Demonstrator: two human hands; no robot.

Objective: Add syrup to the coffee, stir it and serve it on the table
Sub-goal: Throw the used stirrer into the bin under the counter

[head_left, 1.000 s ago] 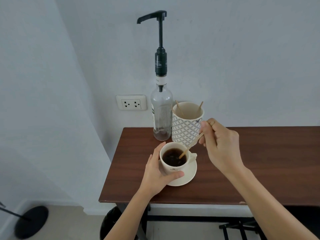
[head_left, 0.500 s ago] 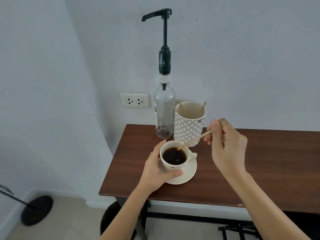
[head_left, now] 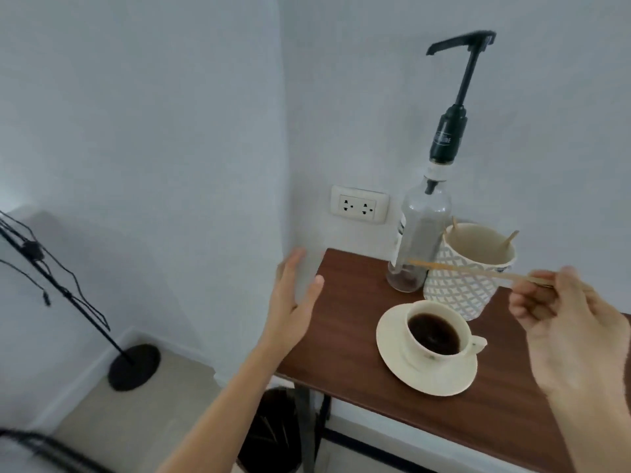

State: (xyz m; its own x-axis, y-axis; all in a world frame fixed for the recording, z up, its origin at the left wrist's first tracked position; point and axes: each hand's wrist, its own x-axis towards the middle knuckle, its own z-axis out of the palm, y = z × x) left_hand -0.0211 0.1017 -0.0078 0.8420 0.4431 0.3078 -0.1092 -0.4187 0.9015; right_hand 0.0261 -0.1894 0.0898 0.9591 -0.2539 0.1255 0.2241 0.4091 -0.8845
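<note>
While stirrer (head_left: 478, 272) aloft, cup (head_left: 435, 332) unobstructed.

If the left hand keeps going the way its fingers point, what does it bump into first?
Probably the wall. The left hand is open, fingers pointing up and away past the table's left corner; depth is hard to judge.

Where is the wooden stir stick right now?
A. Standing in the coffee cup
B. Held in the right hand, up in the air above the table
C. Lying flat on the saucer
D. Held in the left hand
B: the right hand pinches the stir stick, which reaches across in front of the patterned mug, clear of the coffee cup; the left hand is open and empty.
</note>
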